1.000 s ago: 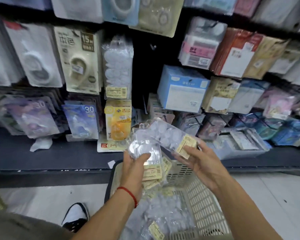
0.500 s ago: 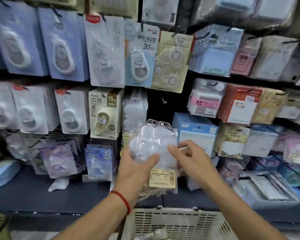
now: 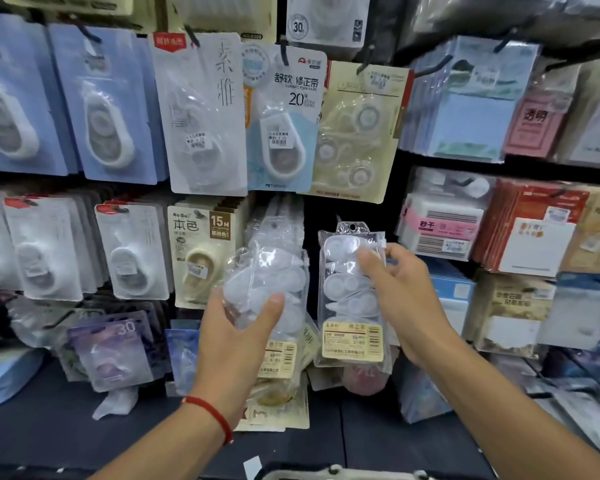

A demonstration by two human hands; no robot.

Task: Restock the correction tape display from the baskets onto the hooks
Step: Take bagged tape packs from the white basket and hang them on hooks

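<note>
My left hand [image 3: 238, 336] grips a stack of clear correction tape packs [image 3: 267, 289] with yellow barcode labels, thumb across the front. My right hand [image 3: 404, 292] pinches one separate clear pack [image 3: 347, 292] by its right edge and holds it upright, its hang hole at the top. This pack sits in front of a dark gap in the display, right of a hanging bunch of the same clear packs [image 3: 278, 223]. The hook in that gap is not visible. The basket rim [image 3: 333, 472] shows at the bottom edge.
Carded correction tapes hang in rows: blue cards [image 3: 101, 105] upper left, a 15M beige card [image 3: 201, 251], a 20 m card [image 3: 284, 116]. Sticky-note packs [image 3: 465, 98] fill the right side. A dark shelf [image 3: 49, 427] runs below with loose packs lying on it.
My view and both hands rose from the basket to the display. My right hand drew one pack off the stack and moved it right, up to the dark gap.
</note>
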